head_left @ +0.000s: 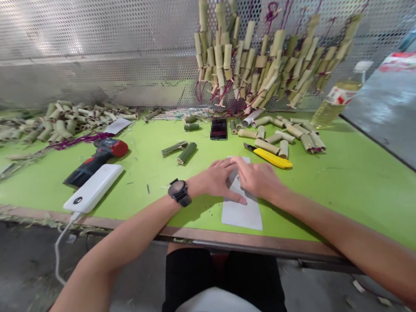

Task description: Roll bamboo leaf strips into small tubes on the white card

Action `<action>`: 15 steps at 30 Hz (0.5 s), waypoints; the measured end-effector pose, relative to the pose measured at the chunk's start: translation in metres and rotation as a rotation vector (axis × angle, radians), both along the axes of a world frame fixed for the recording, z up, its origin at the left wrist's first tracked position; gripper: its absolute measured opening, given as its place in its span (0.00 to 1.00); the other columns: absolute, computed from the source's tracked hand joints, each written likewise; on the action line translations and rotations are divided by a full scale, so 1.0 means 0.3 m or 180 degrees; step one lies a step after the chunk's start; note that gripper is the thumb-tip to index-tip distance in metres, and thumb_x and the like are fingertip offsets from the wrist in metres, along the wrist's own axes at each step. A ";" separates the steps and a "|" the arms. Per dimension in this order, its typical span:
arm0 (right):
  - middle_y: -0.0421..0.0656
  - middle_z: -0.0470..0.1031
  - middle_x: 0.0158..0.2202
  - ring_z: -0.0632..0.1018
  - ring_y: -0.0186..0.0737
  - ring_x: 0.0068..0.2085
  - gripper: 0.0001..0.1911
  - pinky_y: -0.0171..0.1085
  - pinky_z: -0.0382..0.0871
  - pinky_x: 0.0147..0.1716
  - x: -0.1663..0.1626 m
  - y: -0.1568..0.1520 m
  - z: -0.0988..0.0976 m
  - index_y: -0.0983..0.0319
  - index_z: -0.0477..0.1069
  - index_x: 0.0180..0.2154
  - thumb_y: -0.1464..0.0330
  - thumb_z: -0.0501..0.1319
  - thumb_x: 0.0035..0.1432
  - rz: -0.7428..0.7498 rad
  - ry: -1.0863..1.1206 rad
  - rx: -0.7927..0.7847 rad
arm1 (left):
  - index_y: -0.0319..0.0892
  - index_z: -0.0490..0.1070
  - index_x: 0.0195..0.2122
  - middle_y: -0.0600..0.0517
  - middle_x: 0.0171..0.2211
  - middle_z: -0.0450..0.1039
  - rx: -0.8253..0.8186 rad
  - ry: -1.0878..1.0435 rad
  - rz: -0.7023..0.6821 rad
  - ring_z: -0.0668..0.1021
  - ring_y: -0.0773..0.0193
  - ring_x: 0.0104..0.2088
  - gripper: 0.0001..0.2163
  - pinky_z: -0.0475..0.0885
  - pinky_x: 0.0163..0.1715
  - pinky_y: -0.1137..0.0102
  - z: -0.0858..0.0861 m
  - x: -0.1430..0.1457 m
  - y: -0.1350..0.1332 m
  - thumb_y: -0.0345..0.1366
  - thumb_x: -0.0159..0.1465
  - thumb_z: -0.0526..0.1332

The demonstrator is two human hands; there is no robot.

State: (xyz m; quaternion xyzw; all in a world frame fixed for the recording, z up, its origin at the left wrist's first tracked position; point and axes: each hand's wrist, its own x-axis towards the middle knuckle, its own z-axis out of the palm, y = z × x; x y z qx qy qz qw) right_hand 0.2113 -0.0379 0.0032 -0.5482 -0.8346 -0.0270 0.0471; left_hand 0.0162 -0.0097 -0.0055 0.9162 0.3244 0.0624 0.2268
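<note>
A white sheet of paper (242, 213) lies on the green table (359, 181) near its front edge. Both my hands rest on the sheet's far half. My left hand (217, 178), with a black watch on its wrist, lies flat with its fingers stretched out and the thumb pressing the paper. My right hand (258, 177) lies over the sheet beside it, fingers pointing left and touching the left hand's fingers. Neither hand grips anything that I can see.
A yellow utility knife (271, 157) lies just beyond my right hand. Cut bamboo tubes (293, 136) are scattered behind it, and strung bamboo bundles (258, 59) hang on the perforated wall. At left lie a white power bank (93, 187), a red drill (97, 158) and a bamboo pile (63, 122). A phone (218, 128) and an oil bottle (337, 97) stand farther back.
</note>
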 end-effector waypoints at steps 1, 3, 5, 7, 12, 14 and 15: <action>0.48 0.82 0.30 0.75 0.43 0.26 0.28 0.37 0.52 0.26 0.005 0.008 0.000 0.65 0.65 0.65 0.70 0.42 0.69 -0.0071 -0.0024 0.0041 | 0.41 0.52 0.75 0.40 0.76 0.47 0.0001 0.0026 0.0025 0.52 0.39 0.75 0.59 0.46 0.73 0.50 -0.001 0.000 0.000 0.76 0.51 0.64; 0.50 0.82 0.32 0.77 0.46 0.29 0.28 0.38 0.52 0.27 0.019 0.032 0.001 0.66 0.65 0.65 0.69 0.43 0.69 -0.0333 -0.0092 0.0181 | 0.39 0.50 0.76 0.39 0.77 0.43 -0.0031 0.0119 0.0097 0.50 0.39 0.76 0.61 0.45 0.74 0.50 0.002 0.001 -0.002 0.76 0.51 0.64; 0.51 0.83 0.32 0.78 0.48 0.30 0.28 0.38 0.52 0.28 0.026 0.044 0.003 0.68 0.64 0.66 0.70 0.43 0.69 -0.0488 -0.0106 0.0221 | 0.37 0.50 0.76 0.39 0.77 0.42 -0.0082 0.0196 0.0141 0.49 0.38 0.76 0.62 0.45 0.74 0.51 0.008 0.001 -0.006 0.76 0.51 0.64; 0.50 0.83 0.32 0.78 0.47 0.29 0.29 0.38 0.53 0.28 0.021 0.034 0.005 0.67 0.63 0.66 0.70 0.42 0.69 -0.0366 -0.0044 0.0103 | 0.39 0.50 0.76 0.40 0.77 0.42 -0.0105 0.0166 0.0116 0.50 0.38 0.76 0.61 0.46 0.73 0.50 0.013 0.000 -0.008 0.76 0.52 0.64; 0.47 0.83 0.33 0.77 0.45 0.28 0.28 0.38 0.52 0.27 0.011 0.013 0.007 0.65 0.63 0.66 0.69 0.44 0.69 0.0072 0.0077 -0.0134 | 0.42 0.50 0.76 0.41 0.77 0.44 -0.0048 0.0059 0.0013 0.51 0.39 0.75 0.60 0.46 0.73 0.49 0.008 -0.003 -0.002 0.77 0.52 0.63; 0.49 0.83 0.33 0.78 0.46 0.30 0.27 0.38 0.51 0.27 0.023 0.029 0.008 0.66 0.63 0.65 0.69 0.43 0.69 -0.0163 0.0007 0.0020 | 0.41 0.49 0.76 0.40 0.77 0.42 -0.0031 0.0146 0.0053 0.49 0.40 0.76 0.61 0.45 0.73 0.50 0.004 -0.005 0.001 0.78 0.51 0.62; 0.50 0.83 0.33 0.78 0.47 0.30 0.27 0.38 0.50 0.27 0.029 0.035 0.010 0.66 0.64 0.65 0.69 0.43 0.69 -0.0261 -0.0027 0.0090 | 0.41 0.48 0.76 0.40 0.77 0.41 -0.0033 0.0198 0.0075 0.49 0.40 0.76 0.62 0.45 0.73 0.50 0.003 -0.006 0.002 0.78 0.51 0.62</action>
